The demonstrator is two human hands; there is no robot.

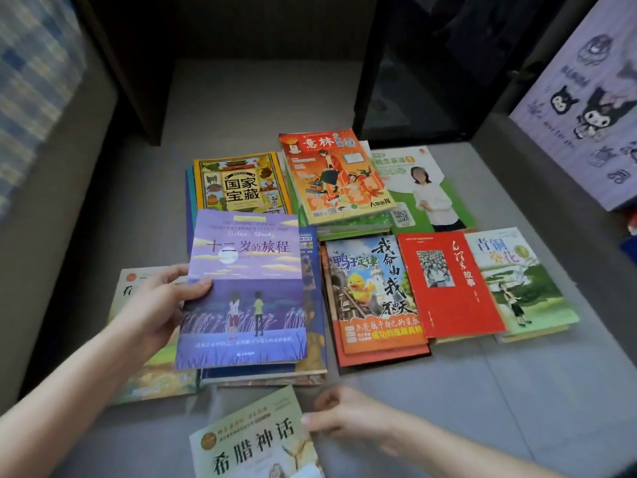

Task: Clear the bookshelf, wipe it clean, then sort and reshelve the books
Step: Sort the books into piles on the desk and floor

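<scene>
Several books lie in piles on a grey surface. My left hand grips the left edge of a purple book, thumb on its cover, holding it over a pile in the middle. My right hand pinches the right edge of a pale green book at the near edge. Behind stand a yellow-framed book and an orange magazine on their piles. The dark bookshelf rises at the back.
To the right lie a duck-cover book, a red book, a pale green illustrated book and a green-and-white workbook. A cartoon-printed purple panel stands at the right. Another book lies under my left forearm.
</scene>
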